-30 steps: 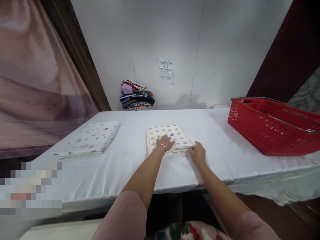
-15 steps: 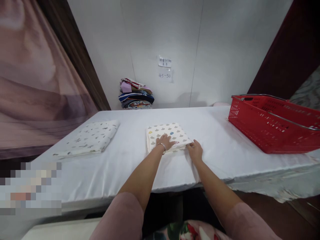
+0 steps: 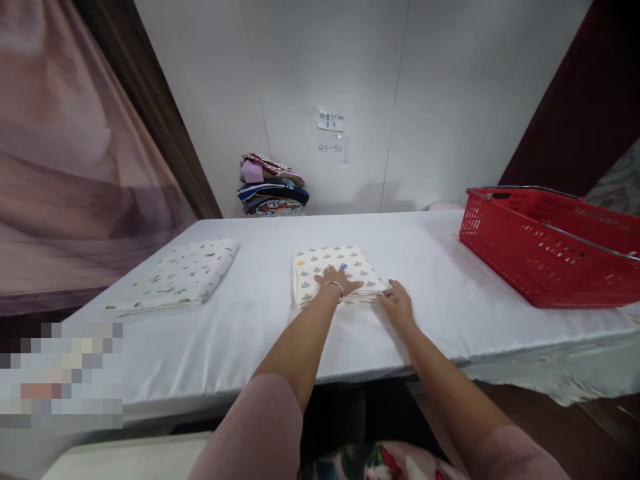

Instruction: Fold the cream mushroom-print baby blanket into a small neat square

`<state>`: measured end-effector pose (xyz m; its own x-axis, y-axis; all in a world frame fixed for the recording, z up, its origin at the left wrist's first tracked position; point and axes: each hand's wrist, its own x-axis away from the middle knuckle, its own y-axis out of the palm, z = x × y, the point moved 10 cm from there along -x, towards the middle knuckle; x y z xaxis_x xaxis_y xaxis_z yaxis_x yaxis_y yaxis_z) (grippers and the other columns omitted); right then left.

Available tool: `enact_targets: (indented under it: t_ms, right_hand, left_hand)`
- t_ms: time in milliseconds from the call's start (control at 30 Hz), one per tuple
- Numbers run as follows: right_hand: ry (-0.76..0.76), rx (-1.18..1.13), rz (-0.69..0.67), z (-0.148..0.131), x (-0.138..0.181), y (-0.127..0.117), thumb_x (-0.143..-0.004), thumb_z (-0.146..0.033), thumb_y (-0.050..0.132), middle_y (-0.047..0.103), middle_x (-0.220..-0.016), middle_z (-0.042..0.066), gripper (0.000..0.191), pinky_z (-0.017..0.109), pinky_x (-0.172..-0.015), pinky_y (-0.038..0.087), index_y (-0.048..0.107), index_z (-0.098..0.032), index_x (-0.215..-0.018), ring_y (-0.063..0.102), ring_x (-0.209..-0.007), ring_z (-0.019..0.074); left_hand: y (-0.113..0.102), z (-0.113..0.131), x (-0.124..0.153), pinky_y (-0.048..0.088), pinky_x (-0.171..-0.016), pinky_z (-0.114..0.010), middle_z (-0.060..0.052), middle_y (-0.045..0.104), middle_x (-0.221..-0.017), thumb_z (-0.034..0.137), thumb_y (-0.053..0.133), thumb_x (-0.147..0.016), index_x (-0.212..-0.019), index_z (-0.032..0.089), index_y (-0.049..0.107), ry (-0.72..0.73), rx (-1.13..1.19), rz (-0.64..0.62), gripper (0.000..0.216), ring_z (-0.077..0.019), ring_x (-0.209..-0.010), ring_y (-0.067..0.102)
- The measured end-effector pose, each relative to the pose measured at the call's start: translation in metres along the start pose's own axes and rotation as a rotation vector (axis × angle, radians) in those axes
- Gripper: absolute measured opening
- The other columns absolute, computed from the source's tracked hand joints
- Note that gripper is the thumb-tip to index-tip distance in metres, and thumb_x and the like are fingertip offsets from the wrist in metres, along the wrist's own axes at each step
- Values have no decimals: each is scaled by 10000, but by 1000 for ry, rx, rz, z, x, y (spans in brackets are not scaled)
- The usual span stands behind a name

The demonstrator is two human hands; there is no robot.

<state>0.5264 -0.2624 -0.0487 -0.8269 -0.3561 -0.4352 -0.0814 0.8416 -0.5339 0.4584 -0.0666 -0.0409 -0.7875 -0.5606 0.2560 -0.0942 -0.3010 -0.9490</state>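
Note:
A folded cream cloth with a grey printed pattern (image 3: 327, 261) lies in the middle of the white table (image 3: 260, 333). My left hand (image 3: 337, 279), with a bracelet at the wrist, rests flat on top of the cloth, fingers spread. My right hand (image 3: 397, 305) lies on the table at the cloth's near right corner, its fingertips touching the folded edge, fingers loosely stretched out.
A second folded patterned cloth (image 3: 183, 275) lies at the table's left. A red plastic basket (image 3: 545, 250) with a metal handle stands at the right. A stack of colourful folded fabrics (image 3: 273, 187) sits against the back wall, under paper notes (image 3: 331, 132).
My left hand has slid slightly right across the top of the cloth. My right hand stays at the cloth's near right corner. The cloth has not moved.

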Motion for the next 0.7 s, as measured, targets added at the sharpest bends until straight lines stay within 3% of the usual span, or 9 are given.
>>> enact_targets:
  t_ms: [233,467,567,700]
  right_hand:
    - [-35,41,-40,-7,1,0,-734,-300,517,603,-1119,88,162,396,-966,346,572,-199,-620,483,-1119,235]
    - [-36,-10,-38,-7,2,3,-751,-339,500,620,-1063,80,191,370,-899,387,587,-198,-658,534,-1016,221]
    - [-32,-38,-44,-7,2,4,-750,-353,492,617,-1066,69,189,357,-879,398,576,-202,-674,544,-991,211]
    - [-20,-82,-29,-8,3,3,-740,-364,501,611,-1081,75,174,350,-852,413,554,-204,-699,555,-972,211]
  left_hand:
    - [-5,-1,10,164,-1005,-618,-120,202,-1480,786,334,-666,-1366,237,324,66,31,29,890,-357,-1346,137]
    - [-14,25,57,276,-1032,-350,-22,464,-1318,469,577,-751,-1155,277,543,490,62,303,448,-226,-1220,384]
    - [-12,23,61,343,-963,-346,-40,555,-1158,354,556,-787,-1078,252,574,487,56,345,309,-222,-1109,463]
    - [-11,18,53,381,-910,-325,-38,583,-1082,329,471,-839,-1003,243,603,403,55,272,227,-210,-1046,494]
